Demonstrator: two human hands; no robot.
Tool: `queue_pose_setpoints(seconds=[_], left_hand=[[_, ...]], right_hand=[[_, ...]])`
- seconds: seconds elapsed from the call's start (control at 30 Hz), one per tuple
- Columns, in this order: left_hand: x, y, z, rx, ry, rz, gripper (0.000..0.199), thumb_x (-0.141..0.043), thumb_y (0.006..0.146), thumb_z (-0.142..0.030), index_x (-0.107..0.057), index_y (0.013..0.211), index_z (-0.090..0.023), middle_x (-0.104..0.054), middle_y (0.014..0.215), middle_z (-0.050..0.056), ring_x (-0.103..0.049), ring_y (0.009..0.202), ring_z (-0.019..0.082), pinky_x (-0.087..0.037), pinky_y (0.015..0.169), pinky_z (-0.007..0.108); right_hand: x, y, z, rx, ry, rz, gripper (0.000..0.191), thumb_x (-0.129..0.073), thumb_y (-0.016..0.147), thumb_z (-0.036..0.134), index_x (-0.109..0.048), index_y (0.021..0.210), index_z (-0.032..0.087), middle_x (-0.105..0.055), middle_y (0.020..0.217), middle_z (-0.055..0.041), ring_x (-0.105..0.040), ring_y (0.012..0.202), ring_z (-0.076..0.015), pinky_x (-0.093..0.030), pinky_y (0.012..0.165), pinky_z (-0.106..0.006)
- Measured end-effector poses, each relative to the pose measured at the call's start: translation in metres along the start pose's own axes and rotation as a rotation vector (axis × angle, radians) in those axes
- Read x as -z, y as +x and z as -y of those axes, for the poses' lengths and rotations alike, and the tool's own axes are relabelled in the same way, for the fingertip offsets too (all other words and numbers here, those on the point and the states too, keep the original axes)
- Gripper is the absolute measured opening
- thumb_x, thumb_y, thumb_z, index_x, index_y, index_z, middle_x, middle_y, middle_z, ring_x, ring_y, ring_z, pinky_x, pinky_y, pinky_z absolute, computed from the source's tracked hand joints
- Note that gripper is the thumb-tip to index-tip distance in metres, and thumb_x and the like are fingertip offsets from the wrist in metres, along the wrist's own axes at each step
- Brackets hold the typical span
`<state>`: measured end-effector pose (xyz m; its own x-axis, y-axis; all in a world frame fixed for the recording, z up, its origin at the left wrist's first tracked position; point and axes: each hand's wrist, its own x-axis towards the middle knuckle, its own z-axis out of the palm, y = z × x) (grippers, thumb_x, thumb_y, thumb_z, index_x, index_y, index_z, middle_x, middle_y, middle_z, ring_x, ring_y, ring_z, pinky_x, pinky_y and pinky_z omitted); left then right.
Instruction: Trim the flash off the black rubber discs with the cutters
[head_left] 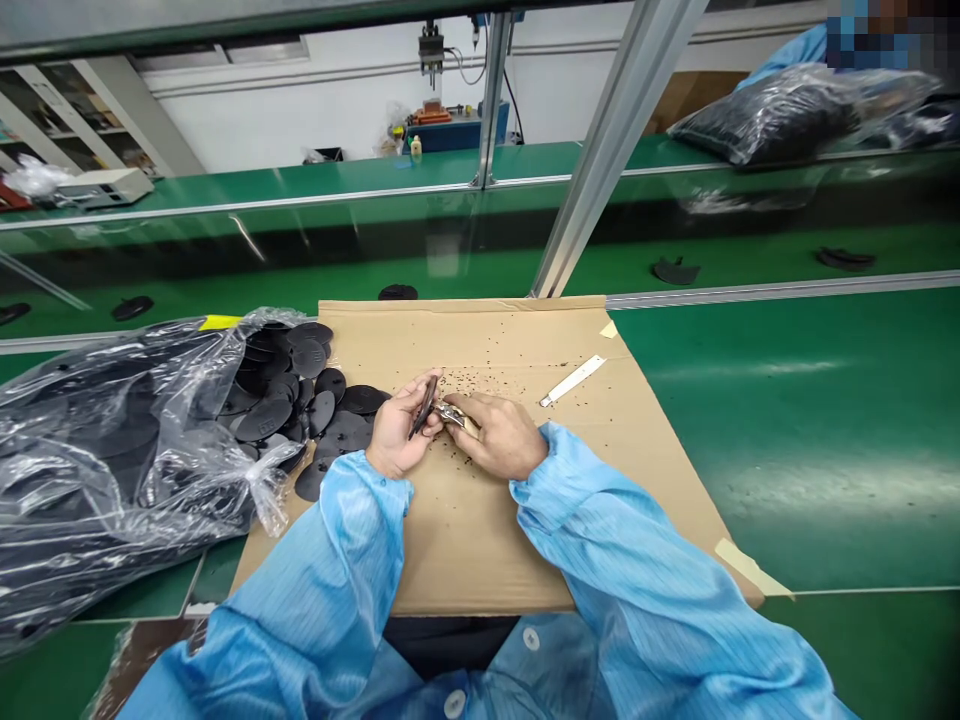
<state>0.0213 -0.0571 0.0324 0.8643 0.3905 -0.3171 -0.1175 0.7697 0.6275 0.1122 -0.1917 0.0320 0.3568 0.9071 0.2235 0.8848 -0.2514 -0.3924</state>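
Observation:
My left hand (399, 432) grips a black oval plastic piece (424, 405) by its sides, tilted up on edge. In my right hand (504, 435) is a pair of cutting pliers (456, 415) with pale handles, its metal jaws right at the piece's edge. Whether the jaws touch the piece I cannot tell. Small dark scraps lie scattered on the cardboard sheet (480, 560) beneath both hands. Left of my left hand, several similar black oval pieces (330, 420) spill from a clear plastic bag (180, 400).
A white craft knife (573, 380) lies on the cardboard at the right. Beyond it runs a green belt (480, 270) carrying several black parts, with a slanted metal post (600, 150) rising beside it. At the back right, a person's blue sleeve (787, 55) shows behind a filled plastic bag (765, 115).

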Motion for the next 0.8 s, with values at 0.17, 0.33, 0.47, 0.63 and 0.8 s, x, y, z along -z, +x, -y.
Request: queue_pose_setpoints(seconds=[0.17, 0.33, 0.47, 0.63, 0.8], left_hand=[[0.0, 0.0, 0.0, -0.003, 0.041, 0.018, 0.022, -0.059, 0.077, -0.012, -0.065, 0.098, -0.013, -0.053, 0.068, 0.0, -0.042, 0.042, 0.005, -0.028, 0.036, 0.017], [0.002, 0.002, 0.003, -0.032, 0.095, -0.01, 0.022, -0.06, 0.076, -0.014, -0.067, 0.097, -0.012, -0.053, 0.067, 0.0, -0.041, 0.041, 0.005, -0.028, 0.034, 0.017], [0.002, 0.003, 0.006, -0.062, 0.131, -0.061, 0.021, -0.062, 0.076, -0.014, -0.069, 0.094, -0.009, -0.054, 0.065, 0.001, -0.041, 0.043, 0.005, -0.03, 0.035, 0.017], [0.002, 0.004, 0.009, -0.083, 0.16, -0.077, 0.021, -0.064, 0.074, -0.014, -0.07, 0.094, -0.009, -0.055, 0.065, 0.002, -0.042, 0.046, 0.006, -0.028, 0.035, 0.018], [0.001, 0.004, 0.007, -0.087, 0.14, -0.048, 0.021, -0.062, 0.075, -0.014, -0.069, 0.095, -0.011, -0.055, 0.065, 0.001, -0.043, 0.044, 0.006, -0.029, 0.036, 0.018]], right_hand=[[0.004, 0.0, 0.001, 0.002, 0.003, 0.034, 0.032, -0.05, 0.089, 0.028, -0.061, 0.118, 0.021, -0.07, 0.1, -0.0064, -0.065, 0.088, -0.0201, -0.045, 0.076, -0.027], [0.008, 0.0, 0.002, -0.001, -0.016, 0.112, 0.032, -0.052, 0.084, 0.023, -0.063, 0.114, 0.024, -0.072, 0.101, -0.0042, -0.065, 0.088, -0.0194, -0.043, 0.072, -0.026], [0.011, 0.001, 0.003, -0.04, -0.083, 0.188, 0.034, -0.053, 0.08, 0.02, -0.065, 0.111, 0.026, -0.073, 0.095, -0.0032, -0.065, 0.082, -0.0205, -0.04, 0.064, -0.027], [0.011, 0.0, 0.004, -0.061, -0.128, 0.231, 0.034, -0.052, 0.079, 0.018, -0.066, 0.11, 0.025, -0.073, 0.093, -0.0049, -0.065, 0.078, -0.0211, -0.04, 0.062, -0.027], [0.005, 0.0, -0.001, -0.086, 0.164, 0.178, 0.034, -0.052, 0.077, 0.016, -0.067, 0.107, 0.023, -0.071, 0.084, -0.0023, -0.063, 0.074, -0.0183, -0.043, 0.067, -0.027]])
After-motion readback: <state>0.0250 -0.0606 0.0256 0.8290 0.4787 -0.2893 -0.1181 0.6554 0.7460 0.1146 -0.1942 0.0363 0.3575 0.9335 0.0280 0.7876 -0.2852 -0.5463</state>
